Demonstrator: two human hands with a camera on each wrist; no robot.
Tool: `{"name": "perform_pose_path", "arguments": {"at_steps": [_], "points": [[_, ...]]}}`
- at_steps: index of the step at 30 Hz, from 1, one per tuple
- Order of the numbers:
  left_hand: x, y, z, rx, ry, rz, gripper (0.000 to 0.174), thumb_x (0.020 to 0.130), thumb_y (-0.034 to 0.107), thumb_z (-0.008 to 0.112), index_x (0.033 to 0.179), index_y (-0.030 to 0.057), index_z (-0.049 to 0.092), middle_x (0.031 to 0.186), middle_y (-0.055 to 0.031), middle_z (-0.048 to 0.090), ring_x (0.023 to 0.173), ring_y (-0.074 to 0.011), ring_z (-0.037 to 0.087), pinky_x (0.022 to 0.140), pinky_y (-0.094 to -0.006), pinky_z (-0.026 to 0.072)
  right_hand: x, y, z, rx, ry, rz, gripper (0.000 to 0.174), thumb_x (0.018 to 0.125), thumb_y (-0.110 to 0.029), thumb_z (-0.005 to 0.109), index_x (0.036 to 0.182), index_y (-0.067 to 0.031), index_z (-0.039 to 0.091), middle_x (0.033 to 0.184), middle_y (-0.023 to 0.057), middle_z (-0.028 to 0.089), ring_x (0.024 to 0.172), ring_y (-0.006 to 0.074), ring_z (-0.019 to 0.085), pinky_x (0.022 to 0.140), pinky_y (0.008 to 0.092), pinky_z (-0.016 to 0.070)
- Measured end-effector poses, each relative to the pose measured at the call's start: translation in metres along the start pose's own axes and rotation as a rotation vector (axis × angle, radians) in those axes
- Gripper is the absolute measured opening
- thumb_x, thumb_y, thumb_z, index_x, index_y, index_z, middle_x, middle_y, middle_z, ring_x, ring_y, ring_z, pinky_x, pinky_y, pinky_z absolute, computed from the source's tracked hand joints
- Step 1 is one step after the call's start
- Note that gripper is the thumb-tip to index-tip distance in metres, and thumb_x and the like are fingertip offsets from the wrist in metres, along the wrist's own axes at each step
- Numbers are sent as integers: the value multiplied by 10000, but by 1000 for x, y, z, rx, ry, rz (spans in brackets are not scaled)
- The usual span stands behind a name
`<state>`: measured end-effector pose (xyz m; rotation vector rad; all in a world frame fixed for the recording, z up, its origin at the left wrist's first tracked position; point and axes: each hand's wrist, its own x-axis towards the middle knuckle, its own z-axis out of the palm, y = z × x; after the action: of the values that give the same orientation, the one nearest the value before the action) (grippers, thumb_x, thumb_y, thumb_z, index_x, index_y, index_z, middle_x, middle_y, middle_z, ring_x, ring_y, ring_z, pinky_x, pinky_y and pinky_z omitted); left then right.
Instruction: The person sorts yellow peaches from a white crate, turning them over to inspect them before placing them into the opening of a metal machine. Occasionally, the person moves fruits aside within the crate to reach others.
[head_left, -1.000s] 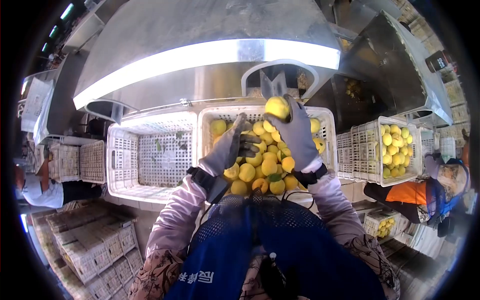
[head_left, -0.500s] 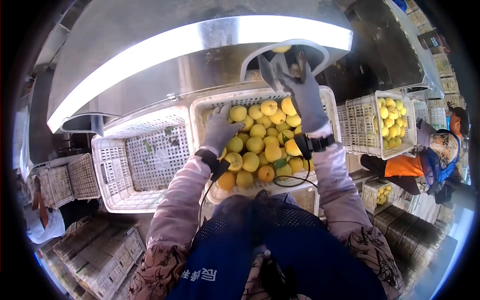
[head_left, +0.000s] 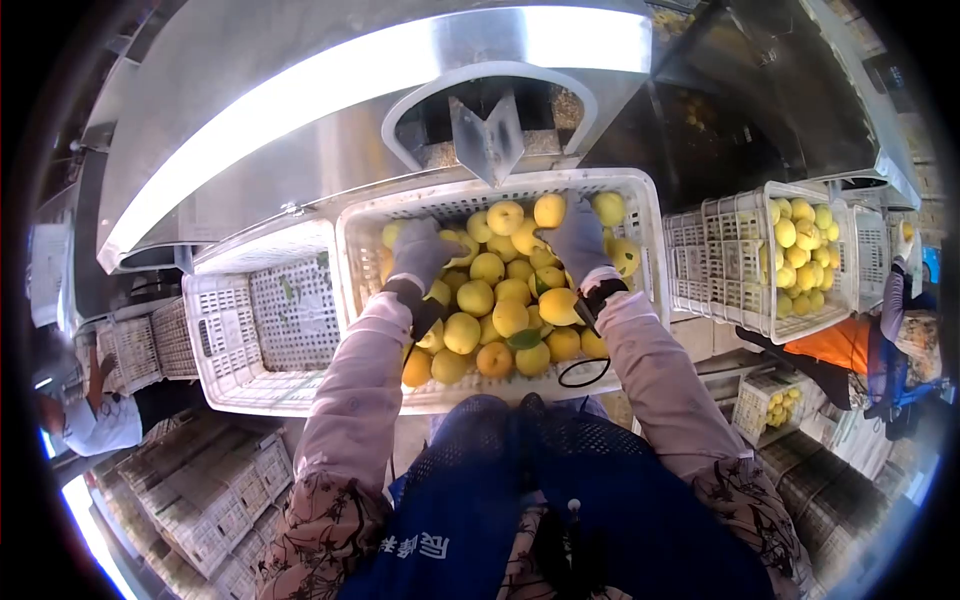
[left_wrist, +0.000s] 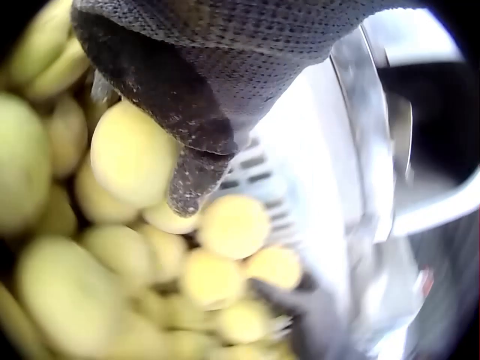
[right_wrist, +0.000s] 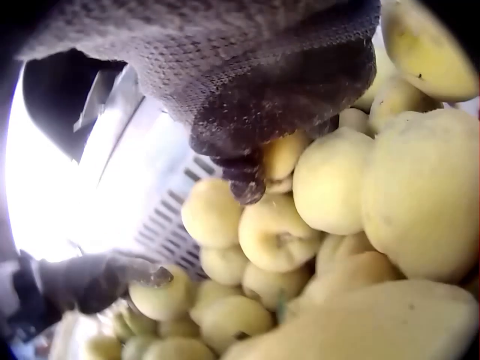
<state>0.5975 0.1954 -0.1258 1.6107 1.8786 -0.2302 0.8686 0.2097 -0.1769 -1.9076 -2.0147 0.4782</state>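
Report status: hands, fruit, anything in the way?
Left hand and right hand both down on yellow fruit in white crate; grip unclear. Metal chute above crate, apart from hands. Nothing seen in the way.

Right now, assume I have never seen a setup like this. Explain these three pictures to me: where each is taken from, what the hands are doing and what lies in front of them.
There is no robot here: a person wears three cameras. The wide picture comes from the head and looks down at the work. The left hand and the right hand, both in grey gloves, lie on a pile of yellow fruit in a white plastic crate. The two close-ups come from the wrists. The left one shows gloved fingertips on the fruit, and the right one shows the same. I cannot tell whether either hand grips a fruit. Behind the crate stands a steel machine with an opening. To the left sits another white crate holding a few leaves. To the right is a further crate of fruit.
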Motion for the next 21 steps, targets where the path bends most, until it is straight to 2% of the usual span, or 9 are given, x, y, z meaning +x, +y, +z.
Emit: {"name": "perform_pose_path", "arguments": {"at_steps": [1,2,4,6,7,11,14,20,21], "points": [[-11,2,4,-627,-18,-86,798,785,381,897,1373,-46,569,1049,-182,747,983,-263,716,852,-399,575,4,10,-4,255,-122,53,871,720,-349,933,1407,4,530,1290,233,653,1178,402,642,1015,479,516],[-11,7,10,-622,-10,-95,798,785,381,897,1373,-46,569,1049,-182,747,983,-263,716,852,-399,575,8,11,-15,503,-250,104,866,708,-350,939,1396,6,550,1304,220,657,1177,380,653,1011,465,523],[-7,23,40,-1349,-144,-76,869,821,339,874,1487,-49,474,1244,-222,697,1135,-266,679,978,-405,536,6,12,-42,743,-415,151,787,774,-375,907,1388,-5,581,1322,160,663,1147,302,681,977,398,550],[23,46,87,-1037,123,-32,850,827,327,861,1478,-46,461,1362,-261,598,1220,-283,641,1015,-434,526,-3,6,-69,1383,-726,415,672,897,-388,820,1401,-13,582,1261,111,683,1094,241,695,943,326,558],[-5,87,65,-593,290,-118,825,821,360,846,1466,0,477,1448,-247,509,1295,-324,602,1039,-461,517,-12,-5,-80,1525,-681,398,594,1002,-427,700,1415,-19,575,1194,81,700,1066,196,693,909,281,550],[-7,114,56,-339,266,-257,799,793,487,820,1453,144,528,1421,-170,556,1278,-398,608,1049,-477,504,-25,0,-97,1713,-734,420,576,1037,-488,622,1392,-35,590,1196,87,698,1002,168,680,859,272,545],[7,105,45,-217,185,-220,781,792,515,810,1425,140,549,1356,-166,621,1245,-400,632,1028,-480,508,-36,-4,-122,1767,-732,474,553,1044,-482,610,1380,-42,596,1197,83,698,996,165,673,851,275,541],[-1,58,47,-654,94,-26,803,816,397,838,1480,75,521,1297,-185,709,1222,-302,663,1080,-416,486,-45,-32,-169,1749,-660,208,539,1073,-276,605,1537,-53,444,1449,148,573,1318,339,602,1153,432,476],[-1,43,60,-1151,-73,53,776,822,326,840,1472,46,522,1277,-182,712,1224,-297,659,1117,-402,465,-47,-34,-167,1722,-607,180,575,1043,-243,645,1537,-33,439,1426,148,576,1268,291,615,1087,395,515]]}}
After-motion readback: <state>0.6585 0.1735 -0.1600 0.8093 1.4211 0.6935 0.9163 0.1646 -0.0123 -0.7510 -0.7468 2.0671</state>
